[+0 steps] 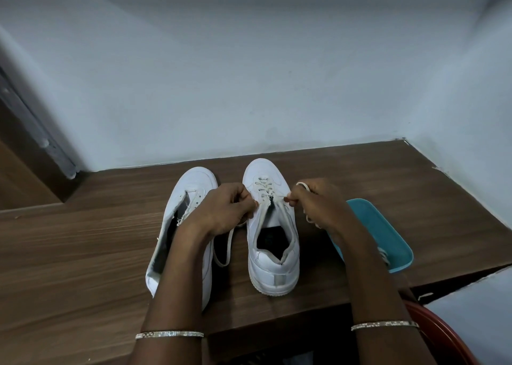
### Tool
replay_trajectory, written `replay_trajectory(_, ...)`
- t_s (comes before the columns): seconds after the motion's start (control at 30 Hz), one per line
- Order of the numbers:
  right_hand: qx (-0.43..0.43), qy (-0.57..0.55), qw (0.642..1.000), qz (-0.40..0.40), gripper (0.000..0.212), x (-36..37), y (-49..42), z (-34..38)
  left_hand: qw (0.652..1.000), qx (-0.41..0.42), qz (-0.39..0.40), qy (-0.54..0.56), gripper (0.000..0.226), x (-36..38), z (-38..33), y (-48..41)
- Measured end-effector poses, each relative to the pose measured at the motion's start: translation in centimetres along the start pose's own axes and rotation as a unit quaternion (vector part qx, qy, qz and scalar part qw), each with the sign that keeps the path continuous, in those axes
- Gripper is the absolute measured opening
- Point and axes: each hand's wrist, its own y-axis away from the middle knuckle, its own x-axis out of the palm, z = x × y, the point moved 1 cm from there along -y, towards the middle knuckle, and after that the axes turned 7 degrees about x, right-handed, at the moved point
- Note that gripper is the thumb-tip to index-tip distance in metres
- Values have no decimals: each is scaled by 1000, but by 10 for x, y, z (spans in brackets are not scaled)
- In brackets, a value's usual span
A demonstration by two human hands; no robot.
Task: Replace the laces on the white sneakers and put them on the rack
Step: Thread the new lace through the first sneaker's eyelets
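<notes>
At the far left of the frame a dark door frame (41, 137) meets the pale wall (249, 74), and the brown wood-grain desk (83, 240) fills the lower half. Left of centre on the desk lies the unlaced sneaker (194, 187), white, toe pointing to the top of the frame, its tongue area open and its eyelets bare. The left hand (221, 212) reaches across it, its forearm covering the sneaker's heel side, with a thin silver bangle (169, 334) on the wrist. Its fingers (243, 198) are curled tight and pinch the white lace (221, 254), which hangs from the hand in a loose loop onto the desk between the 2 shoes. Just right of centre stands the partly laced sneaker (273, 267), upright, toe away, with the lace crossed through its front eyelets only. The right hand (321, 207) sits at that shoe's right edge; its fingers (297, 195) are closed in a pinch on the other end of the lace, part of which loops over the top of the hand. A second bangle (385, 324) circles this wrist. Further right a teal tray (388, 231) rests on the desk, partly behind the forearm. A red chair (443, 337) edge shows at the lower right
</notes>
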Motion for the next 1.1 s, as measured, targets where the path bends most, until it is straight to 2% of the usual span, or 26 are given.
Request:
replay_trajectory(0.23,30,-43,998,-32,38,2,2,2,1000,-7,-20,-13,24,1,-2,0)
replay_trajectory(0.37,36,-45,998,-41,35,3,2,3,999,-2,-23,-24,24,1,-3,1)
replay_trajectory(0.57,12,43,999,-29,27,-5,0,1,1000,7,-4,1,16,-6,-4,5)
replay_trajectory(0.63,21,2,999,-37,43,-9,1,2,998,34,-47,-36,12,-8,-9,5)
replay_trajectory(0.7,9,-46,995,-89,54,-14,4,7,992,67,-89,-58,10,-10,-15,5)
replay_trajectory(0.8,-64,-62,978,-189,38,-21,4,11,995,75,-62,-34,16,-10,-21,7)
replay_trajectory(0.87,-62,-96,980,-164,45,-20,2,9,998,60,-12,-21,25,-7,-25,10)
replay_trajectory(0.97,-57,-104,988,-99,48,-17,0,5,995,54,-9,-86,39,-3,-29,8)
replay_trajectory(1.1,-68,-175,981,-43,43,-19,0,9,990,44,-18,-133,32,-1,-30,6)
